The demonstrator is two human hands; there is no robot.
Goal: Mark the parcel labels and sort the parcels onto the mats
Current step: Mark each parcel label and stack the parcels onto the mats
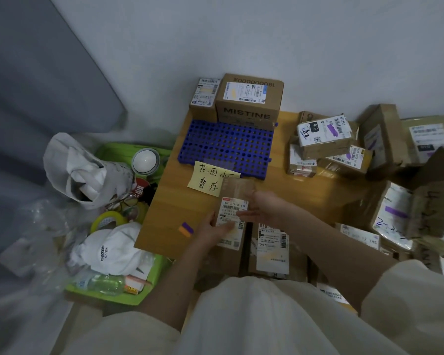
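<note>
Both my left hand [212,228] and right hand [263,207] grip a small parcel [235,201]; two boxes sit on the blue mat [226,147], plenty unsorted.

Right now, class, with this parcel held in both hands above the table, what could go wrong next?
1. The held parcel already hides part of the yellow note; set down there, it could cover it.
2. The markers lie beside the left hand and might get knocked away.
3. The right hand seems to hold loosely; the parcel may slip.
</note>
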